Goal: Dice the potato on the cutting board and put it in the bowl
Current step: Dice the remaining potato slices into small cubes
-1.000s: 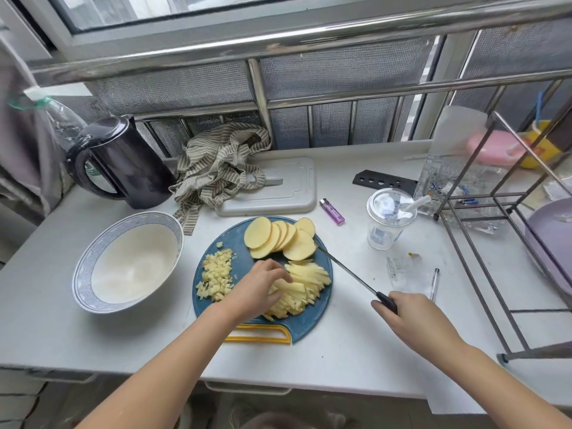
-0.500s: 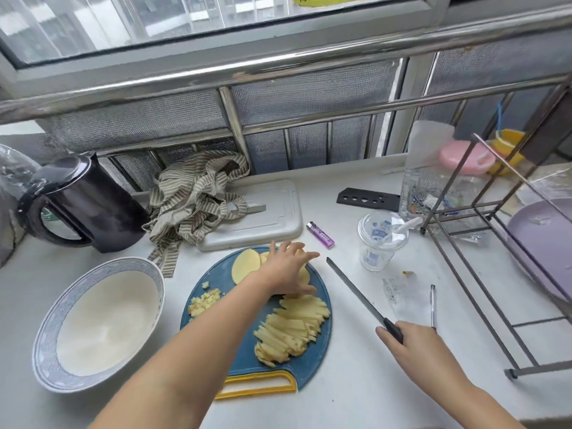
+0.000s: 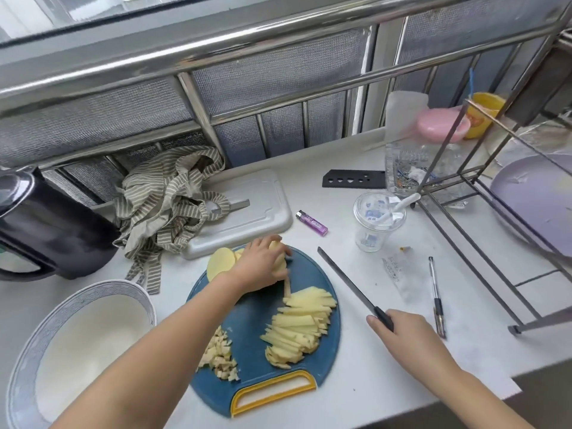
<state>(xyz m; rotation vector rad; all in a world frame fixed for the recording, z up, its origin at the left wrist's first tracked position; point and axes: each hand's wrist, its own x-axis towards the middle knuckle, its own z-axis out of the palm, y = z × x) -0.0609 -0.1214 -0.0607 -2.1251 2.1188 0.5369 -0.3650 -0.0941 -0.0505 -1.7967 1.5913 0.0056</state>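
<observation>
A round blue cutting board (image 3: 253, 317) with a yellow handle lies on the white counter. On it are a pile of potato strips (image 3: 301, 328), a small heap of diced potato (image 3: 219, 356) and a stack of round potato slices (image 3: 221, 261) at the far edge. My left hand (image 3: 263, 266) grips several of those slices. My right hand (image 3: 405, 339) holds the black handle of a knife (image 3: 346, 280), its blade off the board to the right. A white bowl with a blue rim (image 3: 77, 351) sits to the left, nothing in it.
A black kettle (image 3: 46, 227) and a striped cloth (image 3: 167, 205) stand behind the bowl. A grey board (image 3: 260, 212), purple lighter (image 3: 311, 223), plastic cup (image 3: 376, 221), pen (image 3: 436, 295) and metal rack (image 3: 483, 243) with a purple plate occupy the back and right.
My left hand left the strips, reached to the slices at the far edge and now grips them. The knife drew off the board to the right. The camera view tilted down.
</observation>
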